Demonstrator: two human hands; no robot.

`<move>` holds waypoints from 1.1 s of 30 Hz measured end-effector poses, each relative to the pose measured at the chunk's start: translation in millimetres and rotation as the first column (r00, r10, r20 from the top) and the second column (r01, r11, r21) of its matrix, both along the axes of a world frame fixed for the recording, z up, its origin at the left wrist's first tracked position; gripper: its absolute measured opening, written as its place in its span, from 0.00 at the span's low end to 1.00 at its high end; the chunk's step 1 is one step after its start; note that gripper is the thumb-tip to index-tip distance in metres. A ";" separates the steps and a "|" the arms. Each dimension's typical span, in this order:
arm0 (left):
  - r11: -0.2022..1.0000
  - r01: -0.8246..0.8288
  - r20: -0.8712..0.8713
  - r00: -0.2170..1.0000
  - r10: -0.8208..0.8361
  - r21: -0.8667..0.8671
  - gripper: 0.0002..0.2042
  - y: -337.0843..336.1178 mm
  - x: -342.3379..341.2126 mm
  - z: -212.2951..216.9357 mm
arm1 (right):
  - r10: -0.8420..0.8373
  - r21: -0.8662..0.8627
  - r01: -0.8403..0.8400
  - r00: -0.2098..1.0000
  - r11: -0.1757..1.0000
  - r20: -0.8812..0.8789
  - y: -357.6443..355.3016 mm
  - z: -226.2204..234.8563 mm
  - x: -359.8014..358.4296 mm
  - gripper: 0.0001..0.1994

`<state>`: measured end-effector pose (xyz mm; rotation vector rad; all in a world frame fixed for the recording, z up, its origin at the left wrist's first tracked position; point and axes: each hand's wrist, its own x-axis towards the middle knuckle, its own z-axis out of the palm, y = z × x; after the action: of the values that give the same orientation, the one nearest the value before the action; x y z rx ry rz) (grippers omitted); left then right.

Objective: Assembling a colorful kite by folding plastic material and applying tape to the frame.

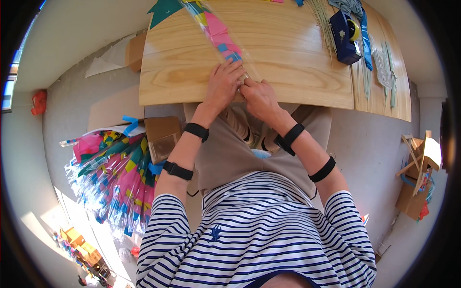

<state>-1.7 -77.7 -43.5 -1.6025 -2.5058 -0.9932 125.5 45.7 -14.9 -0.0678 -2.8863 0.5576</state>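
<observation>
My left hand [224,85] presses flat on the near end of the sleeve [218,30], fingers spread and closed down on its plastic. My right hand [258,96] touches it from the other side, fingertips pinched together on the sleeve's lower edge, just beside my left thumb. The sleeve is a long clear plastic wrap, shiny and creased, with pink, yellow and blue paper shapes showing through it. It lies on the table [297,53], running from my hands at the near edge away and to the left toward the far side. A teal paper piece [162,11] lies by its far end. A dark blue tape dispenser [345,37] stands well to the right, among thin pale sticks [322,24]. On the floor to my left lies a pile of similar wrapped pieces [115,180].
</observation>
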 end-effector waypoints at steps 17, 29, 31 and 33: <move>1.000 0.029 0.079 0.997 -0.028 -0.009 0.21 -1.1 -7.6 -3.6 | -0.118 -0.150 0.104 0.989 0.983 -0.088 8.3 10.8 50.6 0.06; 1.000 0.021 0.049 0.999 -0.020 -0.015 0.22 -0.9 -3.8 5.6 | -0.010 -0.013 0.009 0.997 1.000 -0.081 -3.9 -7.2 3.6 0.04; 1.000 0.021 0.069 0.997 -0.020 -0.012 0.22 -0.6 -3.7 4.5 | 0.012 0.010 -0.011 0.993 1.000 -0.120 -2.4 -5.2 6.2 0.04; 1.000 0.023 0.083 0.996 -0.022 -0.010 0.22 0.0 -3.7 3.9 | 0.039 -0.001 -0.040 0.985 0.999 -0.166 3.8 -4.7 14.6 0.04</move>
<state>-5.4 -77.8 -39.6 -1.6299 -2.5560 -1.0723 140.1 49.5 -19.6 0.0343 -2.7297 0.5489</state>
